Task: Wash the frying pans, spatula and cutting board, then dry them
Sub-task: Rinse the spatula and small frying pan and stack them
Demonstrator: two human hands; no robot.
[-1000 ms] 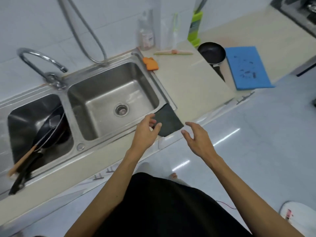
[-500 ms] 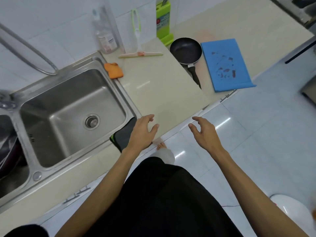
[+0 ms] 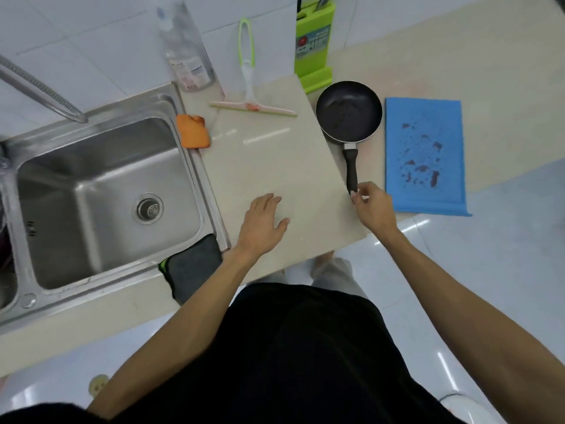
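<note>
A small black frying pan [image 3: 348, 111] sits on the beige counter [image 3: 275, 166], its black handle pointing toward me. My right hand [image 3: 371, 206] is at the handle's near end, fingertips pinching its tip. To the pan's right lies a blue cutting board [image 3: 425, 154] with dark red stains. My left hand [image 3: 263, 224] hovers flat over the counter with fingers apart, holding nothing. The spatula and the other pan are out of view.
A steel sink basin [image 3: 104, 203] lies at left, with a dark grey cloth [image 3: 192, 267] draped over its front corner. An orange sponge [image 3: 192, 131], a squeegee [image 3: 250, 99], a clear bottle [image 3: 183, 53] and a green knife holder [image 3: 313, 47] line the back wall.
My view has swung right, away from the left basin holding the other pan. Both hands moved off the grey cloth; my right hand reached forward to the pan handle's end.
</note>
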